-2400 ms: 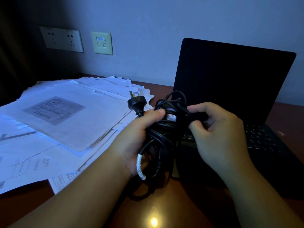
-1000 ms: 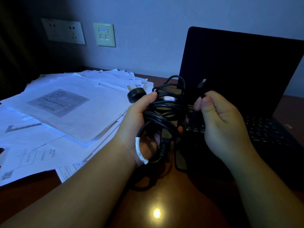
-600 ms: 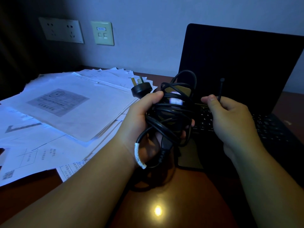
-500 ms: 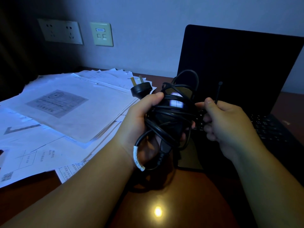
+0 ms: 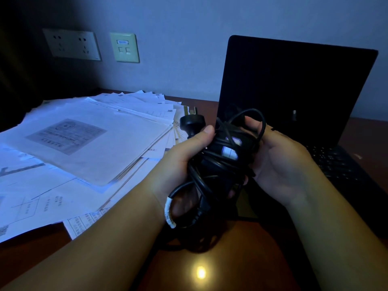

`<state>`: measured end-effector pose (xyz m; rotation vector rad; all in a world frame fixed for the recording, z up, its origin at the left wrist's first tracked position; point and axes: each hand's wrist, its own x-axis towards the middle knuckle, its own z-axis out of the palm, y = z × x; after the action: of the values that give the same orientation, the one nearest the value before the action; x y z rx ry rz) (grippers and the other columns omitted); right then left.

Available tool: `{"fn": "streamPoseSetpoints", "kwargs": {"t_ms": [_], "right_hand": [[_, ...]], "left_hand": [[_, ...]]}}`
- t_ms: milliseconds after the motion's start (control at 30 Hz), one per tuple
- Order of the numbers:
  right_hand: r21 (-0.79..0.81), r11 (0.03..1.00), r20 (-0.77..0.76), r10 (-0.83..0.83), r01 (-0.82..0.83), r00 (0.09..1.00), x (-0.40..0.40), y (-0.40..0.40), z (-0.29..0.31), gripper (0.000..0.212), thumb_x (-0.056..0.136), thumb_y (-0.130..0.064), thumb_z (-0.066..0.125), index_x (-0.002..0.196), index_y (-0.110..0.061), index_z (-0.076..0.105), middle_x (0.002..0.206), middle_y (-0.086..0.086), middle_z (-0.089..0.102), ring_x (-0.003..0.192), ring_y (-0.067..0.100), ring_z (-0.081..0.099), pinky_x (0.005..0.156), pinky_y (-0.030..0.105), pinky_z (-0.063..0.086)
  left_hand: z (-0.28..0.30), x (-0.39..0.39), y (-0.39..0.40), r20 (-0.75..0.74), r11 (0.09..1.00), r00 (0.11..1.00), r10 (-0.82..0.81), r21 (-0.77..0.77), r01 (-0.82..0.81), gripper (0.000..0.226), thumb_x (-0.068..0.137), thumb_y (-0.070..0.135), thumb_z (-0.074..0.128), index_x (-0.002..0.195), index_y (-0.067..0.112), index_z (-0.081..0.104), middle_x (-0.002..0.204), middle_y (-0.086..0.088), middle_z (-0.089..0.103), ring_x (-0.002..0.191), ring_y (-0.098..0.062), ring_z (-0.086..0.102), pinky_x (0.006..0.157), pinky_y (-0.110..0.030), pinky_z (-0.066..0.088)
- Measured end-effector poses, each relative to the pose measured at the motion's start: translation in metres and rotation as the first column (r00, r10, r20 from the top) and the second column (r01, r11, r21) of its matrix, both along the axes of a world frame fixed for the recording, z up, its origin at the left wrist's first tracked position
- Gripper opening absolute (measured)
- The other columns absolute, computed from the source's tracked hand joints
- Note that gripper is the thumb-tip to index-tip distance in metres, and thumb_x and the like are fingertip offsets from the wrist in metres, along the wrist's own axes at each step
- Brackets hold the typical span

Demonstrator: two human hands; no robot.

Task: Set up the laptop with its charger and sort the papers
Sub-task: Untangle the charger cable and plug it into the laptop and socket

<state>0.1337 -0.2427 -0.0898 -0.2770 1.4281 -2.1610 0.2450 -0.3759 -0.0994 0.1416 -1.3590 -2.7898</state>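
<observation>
Gripped in the left hand (image 5: 178,162) is the charger (image 5: 222,164), a black power brick wound about with its own cable, held above the front edge of the brown desk (image 5: 220,269). The left thumb is laid across the top of the bundle and the fingers are curled beneath it, so that the coils are enclosed between thumb and palm. The three-pin plug (image 5: 192,122) is seen jutting up just past the thumb tip, clear of the fingers. A loop of cable with a white tag (image 5: 169,213) hangs below the wrist. The right hand (image 5: 279,162) is turned palm inward against the other side of the bundle; its fingers are bent round the far end, with one thin cable loop passed over them, though in the dim light it cannot be told how firmly the bundle is held. The laptop (image 5: 294,91) stands open directly behind both hands, its screen dark. The papers (image 5: 88,148) are spread in a loose heap on the desk to the left, beside the plug. A wall socket (image 5: 71,45) and a small switch plate (image 5: 125,47) are mounted on the wall above the papers.
</observation>
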Motion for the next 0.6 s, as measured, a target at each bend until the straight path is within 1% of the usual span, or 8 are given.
{"fn": "streamPoseSetpoints", "kwargs": {"t_ms": [67, 100, 133, 200, 300, 400, 500, 600], "right_hand": [[-0.017, 1.000, -0.017, -0.006, 0.005, 1.000, -0.001, -0.001, 0.000, 0.028, 0.108, -0.027, 0.047, 0.106, -0.021, 0.075, 0.109, 0.009, 0.077, 0.085, 0.027, 0.074, 0.061, 0.036, 0.058], [-0.021, 1.000, -0.025, -0.014, 0.014, 1.000, -0.002, -0.001, 0.000, 0.028, 0.108, -0.027, 0.047, 0.110, -0.020, 0.074, 0.111, 0.009, 0.077, 0.091, 0.028, 0.074, 0.068, 0.039, 0.059], [-0.019, 1.000, -0.035, -0.017, 0.016, 0.999, -0.002, -0.001, 0.001, 0.029, 0.109, -0.027, 0.045, 0.119, -0.018, 0.071, 0.113, 0.008, 0.076, 0.096, 0.029, 0.074, 0.071, 0.040, 0.060], [-0.023, 1.000, -0.044, -0.006, 0.005, 0.999, -0.001, 0.000, 0.001, 0.035, 0.110, -0.029, 0.040, 0.133, -0.017, 0.063, 0.113, 0.004, 0.077, 0.102, 0.025, 0.074, 0.072, 0.038, 0.060], [-0.054, 0.998, -0.037, 0.009, -0.011, 0.999, -0.002, 0.001, 0.001, 0.041, 0.110, -0.038, 0.033, 0.132, -0.020, 0.063, 0.111, -0.002, 0.077, 0.102, 0.020, 0.074, 0.071, 0.034, 0.058], [-0.105, 0.994, -0.002, -0.017, 0.017, 1.000, -0.003, 0.001, 0.000, 0.042, 0.109, -0.044, 0.033, 0.125, -0.022, 0.066, 0.113, -0.003, 0.077, 0.101, 0.020, 0.072, 0.078, 0.035, 0.054], [-0.175, 0.983, 0.040, -0.048, 0.054, 0.998, -0.004, 0.001, -0.001, 0.038, 0.107, -0.048, 0.038, 0.127, -0.026, 0.062, 0.113, -0.007, 0.077, 0.090, 0.014, 0.072, 0.076, 0.032, 0.053], [-0.129, 0.992, 0.016, -0.012, 0.014, 1.000, -0.002, -0.002, -0.006, 0.058, 0.097, -0.063, 0.043, 0.143, -0.029, 0.051, 0.119, -0.006, 0.075, 0.095, 0.015, 0.075, 0.080, 0.034, 0.056]], "left_hand": [[-0.001, -0.001, 0.001, 0.035, 0.999, 0.999, 0.027, 0.017, -0.028, 0.044, 0.084, 0.043, 0.066, 0.112, 0.011, 0.079, 0.092, -0.013, 0.077, 0.074, -0.031, 0.075, 0.062, -0.040, 0.061], [-0.001, -0.001, 0.002, 0.048, 0.999, 0.998, 0.038, 0.031, -0.039, 0.047, 0.083, 0.040, 0.068, 0.117, 0.008, 0.076, 0.094, -0.014, 0.076, 0.075, -0.032, 0.075, 0.061, -0.039, 0.061], [-0.001, -0.001, 0.002, 0.047, 0.998, 0.998, 0.046, 0.042, -0.048, 0.045, 0.082, 0.038, 0.070, 0.115, 0.007, 0.076, 0.093, -0.014, 0.076, 0.075, -0.031, 0.075, 0.061, -0.039, 0.061], [-0.003, -0.002, 0.002, 0.030, 0.998, 0.998, 0.053, 0.044, -0.054, 0.033, 0.080, 0.035, 0.071, 0.097, 0.009, 0.081, 0.088, -0.013, 0.077, 0.072, -0.029, 0.076, 0.060, -0.038, 0.061], [-0.003, -0.004, 0.000, 0.033, 0.994, 0.996, 0.086, 0.062, -0.088, 0.028, 0.080, 0.034, 0.068, 0.082, 0.010, 0.083, 0.079, -0.012, 0.077, 0.065, -0.026, 0.076, 0.056, -0.035, 0.061], [-0.003, -0.007, -0.004, 0.041, 0.986, 0.988, 0.149, 0.073, -0.152, 0.034, 0.083, 0.038, 0.064, 0.077, 0.011, 0.083, 0.077, -0.012, 0.076, 0.065, -0.028, 0.075, 0.058, -0.036, 0.062], [-0.004, -0.009, -0.009, 0.060, 0.970, 0.974, 0.219, 0.093, -0.224, 0.040, 0.090, 0.042, 0.060, 0.078, 0.011, 0.084, 0.080, -0.014, 0.077, 0.068, -0.031, 0.076, 0.065, -0.039, 0.062], [-0.005, -0.009, -0.012, 0.086, 0.955, 0.964, 0.252, 0.142, -0.262, 0.048, 0.095, 0.047, 0.057, 0.081, 0.010, 0.084, 0.086, -0.014, 0.077, 0.071, -0.030, 0.076, 0.067, -0.038, 0.061]]}}
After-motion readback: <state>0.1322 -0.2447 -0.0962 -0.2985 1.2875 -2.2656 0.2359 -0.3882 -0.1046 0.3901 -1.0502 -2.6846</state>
